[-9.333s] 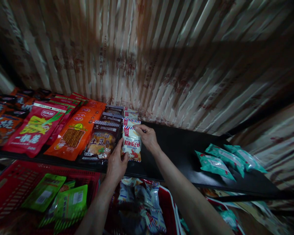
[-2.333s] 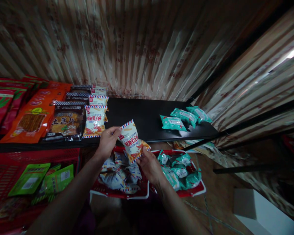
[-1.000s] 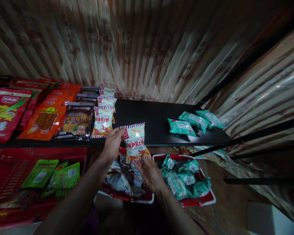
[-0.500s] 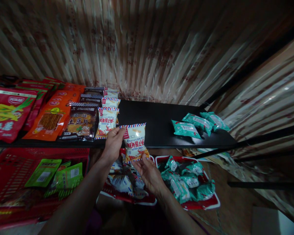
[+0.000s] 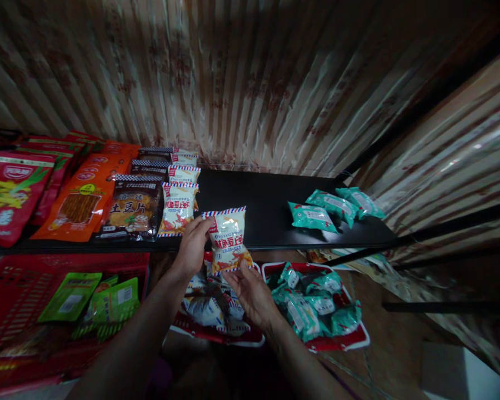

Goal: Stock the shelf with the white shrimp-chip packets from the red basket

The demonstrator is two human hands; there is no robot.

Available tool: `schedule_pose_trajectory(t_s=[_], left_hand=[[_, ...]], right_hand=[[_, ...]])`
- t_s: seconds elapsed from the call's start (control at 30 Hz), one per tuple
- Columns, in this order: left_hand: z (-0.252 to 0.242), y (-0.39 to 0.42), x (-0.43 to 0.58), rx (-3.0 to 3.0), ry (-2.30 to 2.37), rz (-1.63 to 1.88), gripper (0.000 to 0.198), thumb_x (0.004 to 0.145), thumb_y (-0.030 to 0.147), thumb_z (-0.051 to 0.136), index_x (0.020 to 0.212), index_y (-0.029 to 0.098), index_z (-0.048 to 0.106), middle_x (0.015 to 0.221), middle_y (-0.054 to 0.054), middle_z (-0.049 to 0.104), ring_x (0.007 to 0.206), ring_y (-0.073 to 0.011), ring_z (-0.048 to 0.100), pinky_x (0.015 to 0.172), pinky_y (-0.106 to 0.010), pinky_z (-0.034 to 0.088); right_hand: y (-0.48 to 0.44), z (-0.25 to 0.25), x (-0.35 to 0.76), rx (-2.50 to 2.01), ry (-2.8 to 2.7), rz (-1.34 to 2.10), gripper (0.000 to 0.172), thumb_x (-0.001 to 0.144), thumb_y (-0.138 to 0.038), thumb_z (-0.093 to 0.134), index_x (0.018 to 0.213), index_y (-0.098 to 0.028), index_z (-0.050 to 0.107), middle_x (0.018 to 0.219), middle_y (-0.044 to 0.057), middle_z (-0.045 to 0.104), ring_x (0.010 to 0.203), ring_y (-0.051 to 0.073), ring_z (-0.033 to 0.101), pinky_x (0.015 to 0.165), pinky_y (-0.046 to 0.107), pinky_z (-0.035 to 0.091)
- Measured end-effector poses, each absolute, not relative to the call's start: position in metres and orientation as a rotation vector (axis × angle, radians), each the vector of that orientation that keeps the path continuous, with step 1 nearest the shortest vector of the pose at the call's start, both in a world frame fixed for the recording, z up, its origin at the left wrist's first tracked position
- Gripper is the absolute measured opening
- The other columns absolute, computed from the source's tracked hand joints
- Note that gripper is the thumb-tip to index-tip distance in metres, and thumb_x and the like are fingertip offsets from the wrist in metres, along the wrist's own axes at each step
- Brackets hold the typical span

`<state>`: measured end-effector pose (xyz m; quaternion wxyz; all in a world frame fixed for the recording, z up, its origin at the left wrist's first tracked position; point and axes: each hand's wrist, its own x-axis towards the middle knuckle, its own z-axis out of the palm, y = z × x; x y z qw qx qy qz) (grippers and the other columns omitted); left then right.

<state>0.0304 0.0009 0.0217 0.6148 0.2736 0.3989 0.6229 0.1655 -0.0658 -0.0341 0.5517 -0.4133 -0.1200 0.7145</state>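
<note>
Between my hands is a white snack bag [image 5: 229, 239] with a red-and-blue striped edge and red lettering, its front facing me. My left hand [image 5: 193, 247] pinches its upper left edge, and my right hand [image 5: 250, 289] grips the lower right corner. The bag is held upright, in front of the black shelf's [image 5: 250, 211] front edge. Matching white bags [image 5: 178, 208] stand in a row on the shelf, left of the held one. Below my hands, a red basket [image 5: 216, 336] with a white rim holds more of these bags, partly hidden by my right hand.
Brown potato-slice bags [image 5: 129, 208], orange bags [image 5: 79, 194] and red bags [image 5: 14, 194] line the shelf's left. Several teal packets [image 5: 312, 216] lie at its right end. Below are a basket of teal packets [image 5: 304, 314] and a red basket [image 5: 8, 289] with green bags. Black bars [image 5: 454, 230] cross the right side.
The view has shifted slightly, so the shelf goods appear a little further left. Both hands keep hold of the white snack bag, which has hardly moved.
</note>
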Motion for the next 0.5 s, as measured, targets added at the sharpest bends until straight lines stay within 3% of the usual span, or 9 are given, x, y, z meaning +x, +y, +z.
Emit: schedule_pose_trajectory(t_s=[0.17, 0.5], left_hand=[[0.021, -0.003, 0.036, 0.650, 0.910, 1.365, 0.015, 0.065, 0.030, 0.068, 0.067, 0.018, 0.059, 0.066, 0.002, 0.064, 0.065, -0.0135, 0.061, 0.059, -0.022, 0.042], [0.010, -0.009, 0.052, 0.667, 0.843, 1.256, 0.026, 0.069, 0.036, 0.069, 0.088, 0.019, 0.065, 0.088, -0.002, 0.071, 0.084, -0.0169, 0.065, 0.071, -0.025, 0.047]], right_hand=[[-0.067, -0.032, 0.169, -0.964, -0.282, 1.670, 0.029, 0.058, -0.034, 0.085, 0.074, -0.015, 0.070, 0.072, 0.002, 0.073, 0.069, 0.014, 0.067, 0.082, 0.034, 0.055], [-0.068, -0.033, 0.178, -0.950, -0.334, 1.617, 0.028, 0.064, -0.038, 0.080, 0.077, -0.015, 0.071, 0.075, 0.002, 0.073, 0.071, 0.015, 0.068, 0.088, 0.037, 0.052]])
